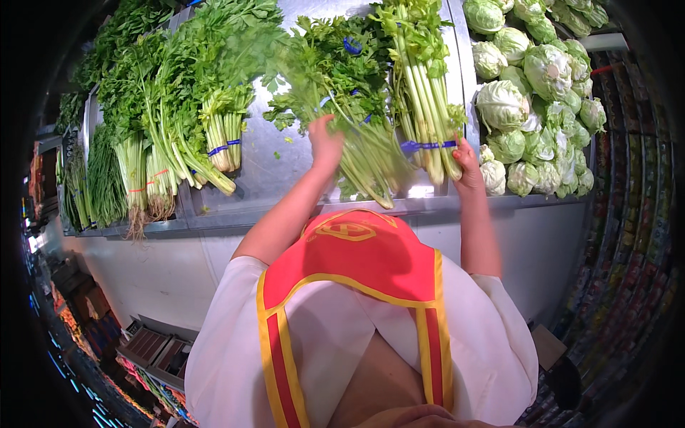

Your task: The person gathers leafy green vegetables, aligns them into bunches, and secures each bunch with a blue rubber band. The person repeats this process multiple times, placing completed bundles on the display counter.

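Observation:
My left hand (325, 143) is at the stems of a loose leafy green bunch (369, 155), its fingers partly hidden by the leaves. The bunch's stems and leaves are blurred, and it looks held in that hand. Against the right side of a tall celery bunch (428, 101) is my right hand (467, 163), fingers curled beside the end of a blue band (436, 145). Whether those fingers grip the celery or only touch it is unclear. More leafy greens with blue ties (353, 45) lie behind the left hand's bunch.
Green cabbages (535, 107) are piled right of a metal divider (461, 69). Left on the metal display counter (278, 155) lie a short banded celery bunch (222, 128), long leafy celery (166, 107) and rooted stalks (136, 176). Packaged goods fill shelves (631, 176) at far right.

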{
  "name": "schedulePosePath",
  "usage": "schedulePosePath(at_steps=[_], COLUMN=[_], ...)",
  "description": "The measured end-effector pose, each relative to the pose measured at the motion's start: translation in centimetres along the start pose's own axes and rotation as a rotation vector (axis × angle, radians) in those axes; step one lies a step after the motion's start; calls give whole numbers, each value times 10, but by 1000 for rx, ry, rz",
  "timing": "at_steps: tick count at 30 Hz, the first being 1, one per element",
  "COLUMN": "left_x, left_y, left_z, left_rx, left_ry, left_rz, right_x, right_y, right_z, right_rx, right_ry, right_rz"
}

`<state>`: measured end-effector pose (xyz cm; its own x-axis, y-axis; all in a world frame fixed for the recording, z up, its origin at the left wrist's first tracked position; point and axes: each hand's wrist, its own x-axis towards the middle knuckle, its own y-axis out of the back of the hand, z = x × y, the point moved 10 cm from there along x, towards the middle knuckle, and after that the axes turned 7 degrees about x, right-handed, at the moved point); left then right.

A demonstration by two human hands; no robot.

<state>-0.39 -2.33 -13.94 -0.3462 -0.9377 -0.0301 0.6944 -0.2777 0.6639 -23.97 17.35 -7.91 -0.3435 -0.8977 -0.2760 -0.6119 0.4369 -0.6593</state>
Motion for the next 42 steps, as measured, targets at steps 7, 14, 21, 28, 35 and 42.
schedulePosePath(at_steps=[7,14,21,28,35,42], left_x=[-24,-52,-34,-22,9,22], left_y=[-70,-61,-9,-68,-83,-48], left_z=[62,-30,-59,-28,-20,-51], left_rx=[639,681,-14,-809,-610,-218], left_ry=[-709,-569,220,457,401,396], left_rz=[-436,-573,-52,-503,-512,-135], right_x=[59,60,68,72,55,58], right_y=[33,-22,7,33,-21,-1], right_z=[-38,89,150,130,38,-5], right_rx=[-1239,-1703,-1936,-1305,-1071,-860], right_ry=[169,69,-207,-151,190,256], right_rz=[288,107,420,368,277,367])
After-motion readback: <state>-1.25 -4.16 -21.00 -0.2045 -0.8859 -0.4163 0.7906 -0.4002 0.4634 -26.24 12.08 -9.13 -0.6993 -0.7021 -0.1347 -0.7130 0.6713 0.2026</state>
